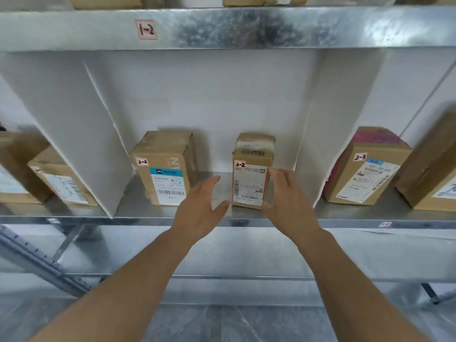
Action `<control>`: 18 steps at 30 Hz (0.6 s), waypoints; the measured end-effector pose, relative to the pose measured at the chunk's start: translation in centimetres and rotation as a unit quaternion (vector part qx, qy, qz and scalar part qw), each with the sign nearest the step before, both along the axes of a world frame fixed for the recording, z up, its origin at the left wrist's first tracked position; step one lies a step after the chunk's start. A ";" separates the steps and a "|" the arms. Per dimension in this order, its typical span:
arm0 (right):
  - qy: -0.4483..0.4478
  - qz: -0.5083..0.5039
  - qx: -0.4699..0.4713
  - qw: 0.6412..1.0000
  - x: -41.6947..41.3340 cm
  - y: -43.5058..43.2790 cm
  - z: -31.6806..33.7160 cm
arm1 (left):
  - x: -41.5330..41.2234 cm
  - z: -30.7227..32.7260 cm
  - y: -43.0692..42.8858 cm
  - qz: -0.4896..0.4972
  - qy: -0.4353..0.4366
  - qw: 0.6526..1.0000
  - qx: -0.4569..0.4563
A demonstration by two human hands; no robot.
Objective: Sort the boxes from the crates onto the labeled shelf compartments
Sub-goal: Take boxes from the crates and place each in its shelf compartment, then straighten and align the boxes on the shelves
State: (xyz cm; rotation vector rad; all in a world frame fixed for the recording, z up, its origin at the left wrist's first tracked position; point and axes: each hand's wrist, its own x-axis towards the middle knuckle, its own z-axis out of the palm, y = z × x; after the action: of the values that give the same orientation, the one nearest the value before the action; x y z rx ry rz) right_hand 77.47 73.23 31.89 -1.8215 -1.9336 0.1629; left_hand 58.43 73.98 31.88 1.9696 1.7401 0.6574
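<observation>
Between dividers stand wide box, narrow box; hands perhaps touching latter.
</observation>
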 end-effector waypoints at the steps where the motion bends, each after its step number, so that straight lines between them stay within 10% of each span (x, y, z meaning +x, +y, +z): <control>1: -0.006 -0.011 0.001 1.000 -0.6 -0.7 1.0 | -0.7 0.8 -0.5 -0.001 0.014 1.000 0.022; 18: -0.055 0.100 0.127 0.985 -27.9 -5.1 17.8 | -26.4 14.1 -4.4 0.030 0.035 0.961 0.271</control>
State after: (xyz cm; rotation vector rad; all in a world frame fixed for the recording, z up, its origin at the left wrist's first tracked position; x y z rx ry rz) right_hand 49.62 68.11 49.69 -1.5004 -2.1036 -0.1170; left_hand 32.05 69.54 45.99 2.3178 1.8016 1.2044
